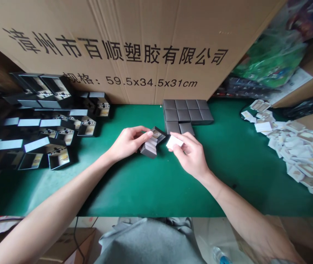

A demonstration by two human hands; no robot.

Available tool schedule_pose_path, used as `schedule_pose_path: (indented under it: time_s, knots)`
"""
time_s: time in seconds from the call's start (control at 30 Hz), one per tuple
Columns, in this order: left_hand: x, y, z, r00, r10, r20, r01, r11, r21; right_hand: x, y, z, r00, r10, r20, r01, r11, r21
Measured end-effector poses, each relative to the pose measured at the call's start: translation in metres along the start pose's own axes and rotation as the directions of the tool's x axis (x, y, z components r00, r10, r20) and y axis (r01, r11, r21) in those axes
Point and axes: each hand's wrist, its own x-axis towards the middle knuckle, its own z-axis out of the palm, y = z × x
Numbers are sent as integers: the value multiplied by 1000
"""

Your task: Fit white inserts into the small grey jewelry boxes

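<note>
My left hand (131, 142) grips a small dark hinged box (148, 151) whose lid stands open, thumb on its pale inner part. Just to the right, my right hand (191, 154) pinches a white insert (175, 142) between thumb and fingers, a short gap from the box. Both hands are over the middle of the green table (134, 190). Behind the right hand sits a block of closed dark boxes (188, 112), set edge to edge in rows.
On the left stand several open dark boxes (59, 157) in rows. A loose heap of white inserts (291, 141) lies at the right. A large printed cardboard carton (145, 22) walls off the back. Plastic bags (272, 58) rest at the back right.
</note>
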Motion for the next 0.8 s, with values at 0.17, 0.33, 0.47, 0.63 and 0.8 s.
schedule_pose_path:
  time_s: [0.17, 0.33, 0.47, 0.63, 0.8]
  knots:
    - [-1, 2, 1, 1000, 18, 9, -18, 1000, -1, 4, 3, 8, 987, 138, -88, -123, 980, 157]
    - [-1, 2, 1, 999, 43, 16, -43, 999, -3, 14, 4, 20, 962, 154, -225, -114, 976, 183]
    - [-1, 3, -1, 999, 24, 21, -24, 1000, 3, 18, 1, 30, 964, 142, -225, -102, 978, 181]
    - [-1, 4, -1, 1000, 14, 6, -15, 1000, 18, 17, -3, 31, 953, 60, -297, -38, 996, 78]
    - [0, 3, 0, 1000, -8, -3, 8, 1000, 8, 13, 1, 28, 968, 96, -233, -53, 982, 181]
